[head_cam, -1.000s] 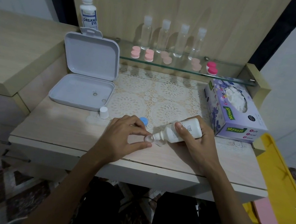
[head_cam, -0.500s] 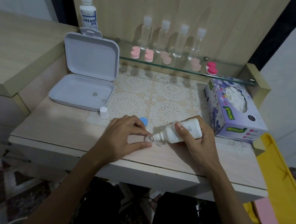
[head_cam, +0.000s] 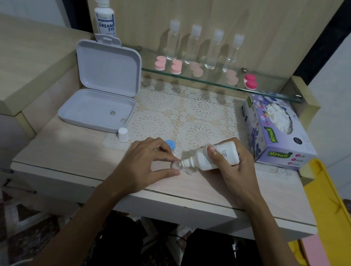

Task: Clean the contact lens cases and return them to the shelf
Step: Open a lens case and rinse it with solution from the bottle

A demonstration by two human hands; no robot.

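A clear contact lens case [head_cam: 185, 169] lies on the table [head_cam: 74, 158] near its front edge. My left hand [head_cam: 146, 162] pinches the case's left well between thumb and forefinger. My right hand [head_cam: 231, 164] grips a white solution bottle [head_cam: 212, 156], tilted with its nozzle down over that well. A blue cap [head_cam: 170, 143] lies just behind my left hand, and a white bottle cap [head_cam: 123, 134] stands to its left. On the glass shelf [head_cam: 268, 92] sit several pink lens cases [head_cam: 168, 65] and a bright pink one [head_cam: 251, 81].
An open white box [head_cam: 101, 95] stands at the left with small lenses in its tray. A Dream Eye bottle [head_cam: 104, 15] and several clear bottles [head_cam: 204, 45] stand behind. A tissue box [head_cam: 277, 135] is at the right, a yellow bin [head_cam: 337, 223] beyond the table's right edge.
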